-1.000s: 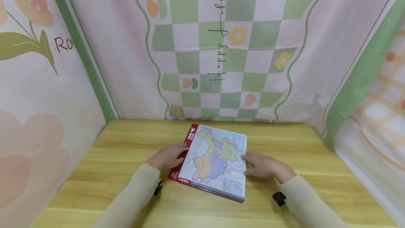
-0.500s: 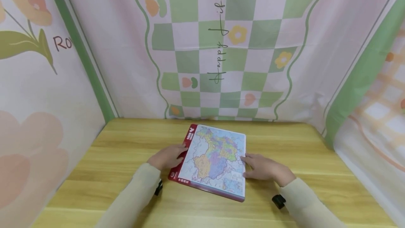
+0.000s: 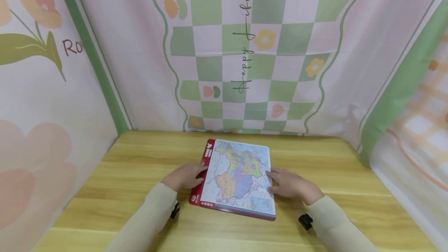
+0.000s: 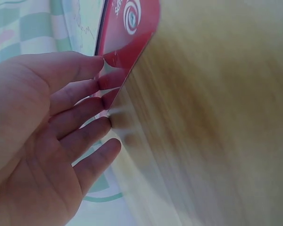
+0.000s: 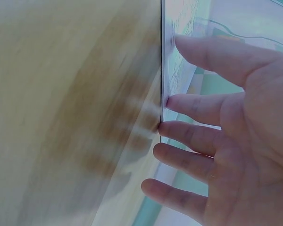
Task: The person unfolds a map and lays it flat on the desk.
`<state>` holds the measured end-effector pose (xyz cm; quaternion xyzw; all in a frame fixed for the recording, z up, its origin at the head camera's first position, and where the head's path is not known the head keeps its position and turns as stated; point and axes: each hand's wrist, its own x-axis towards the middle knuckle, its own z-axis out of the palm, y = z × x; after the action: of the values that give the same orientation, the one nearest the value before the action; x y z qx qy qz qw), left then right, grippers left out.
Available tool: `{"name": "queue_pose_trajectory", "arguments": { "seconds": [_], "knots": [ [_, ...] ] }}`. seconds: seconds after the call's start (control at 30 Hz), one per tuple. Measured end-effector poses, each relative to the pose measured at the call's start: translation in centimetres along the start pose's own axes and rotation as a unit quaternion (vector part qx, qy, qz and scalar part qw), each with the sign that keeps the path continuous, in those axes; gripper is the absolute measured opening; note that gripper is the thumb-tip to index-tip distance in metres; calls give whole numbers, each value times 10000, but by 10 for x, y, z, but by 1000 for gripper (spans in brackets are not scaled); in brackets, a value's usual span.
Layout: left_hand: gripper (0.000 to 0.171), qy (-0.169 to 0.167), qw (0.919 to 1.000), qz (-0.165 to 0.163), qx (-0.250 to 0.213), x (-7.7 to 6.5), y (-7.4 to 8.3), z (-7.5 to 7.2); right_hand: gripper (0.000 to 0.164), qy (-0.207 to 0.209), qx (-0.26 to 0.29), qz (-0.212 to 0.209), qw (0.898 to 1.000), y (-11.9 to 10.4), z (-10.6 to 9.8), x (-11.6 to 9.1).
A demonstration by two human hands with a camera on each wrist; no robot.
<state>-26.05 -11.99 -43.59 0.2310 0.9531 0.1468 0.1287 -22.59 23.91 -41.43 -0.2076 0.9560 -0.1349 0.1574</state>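
A China map board lies flat on the wood-grain table, map side up, about midway between the table's left and right edges, its far side just short of the table's far edge. The board sits slightly askew, with a red border down its left side and along part of its near side. The left hand has its fingers extended and loosely spread, its fingertips at the red border; the left wrist view shows the little finger clear of the board. The right hand is spread wide, fingers nearly straight, with fingertips at the board's right edge and the little finger apart from it. Cream sleeves cover both forearms, and a small black device shows beneath each wrist. Beyond the table's far edge hangs a curtain with green and white checks, flowers and the words "Happy Life"
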Motion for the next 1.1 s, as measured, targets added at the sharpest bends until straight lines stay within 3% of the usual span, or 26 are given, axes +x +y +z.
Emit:
{"name": "queue_pose_trajectory", "arguments": {
  "seconds": [0.23, 0.57, 0.77, 1.1],
  "knots": [
    [52, -48, 9999, -53, -118, -7, 3, -3, 63, 51, -35, -47, 10000, 0, 1, 2],
    [45, 73, 9995, 253, -179, -7, -2, -2, 62, 120, 20, 35, 9999, -1, 3, 4],
    [41, 123, 9973, 478, -547, -8, -5, -1, 64, 168, 160, 31, 9997, 0, 4, 4],
    [39, 138, 9960, 587, -665, -11, -5, -2, 63, 275, 490, -55, 9984, 3, 4, 2]
  ]
}}
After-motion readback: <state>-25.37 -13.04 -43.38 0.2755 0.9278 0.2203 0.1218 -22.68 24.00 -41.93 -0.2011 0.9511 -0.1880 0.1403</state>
